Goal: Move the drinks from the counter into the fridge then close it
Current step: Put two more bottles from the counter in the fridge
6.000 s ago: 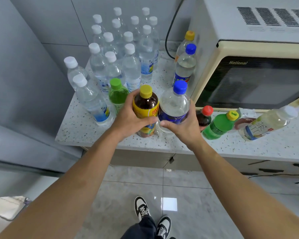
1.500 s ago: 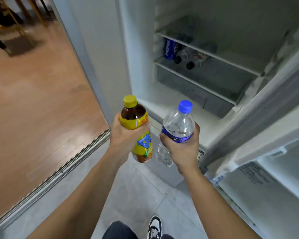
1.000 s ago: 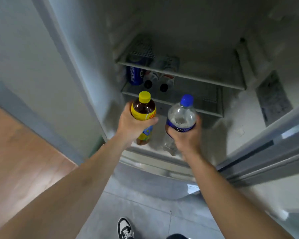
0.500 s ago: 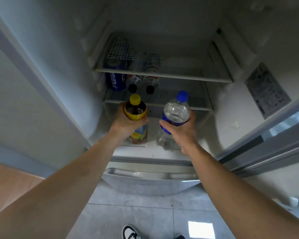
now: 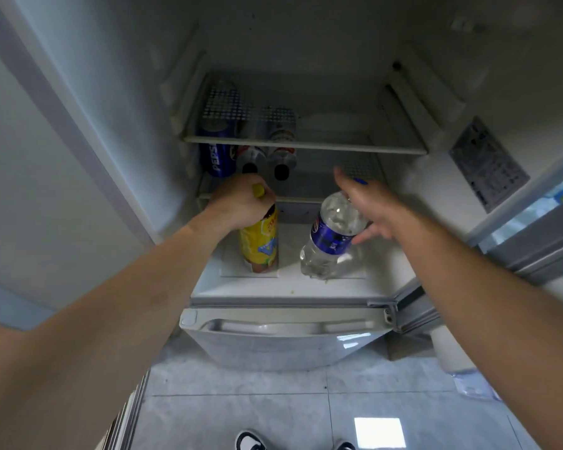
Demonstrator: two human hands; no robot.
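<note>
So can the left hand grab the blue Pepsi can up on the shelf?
Probably not yet: the left hand grips the yellow-labelled tea bottle. The blue Pepsi can sits just beyond it, nothing between.

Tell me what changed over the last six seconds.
Both bottles went from the counter to the fridge floor. The left hand still grips the yellow-capped tea bottle near its cap; the right hand has opened off the clear blue-label bottle. The Pepsi can stayed shelved.
</note>
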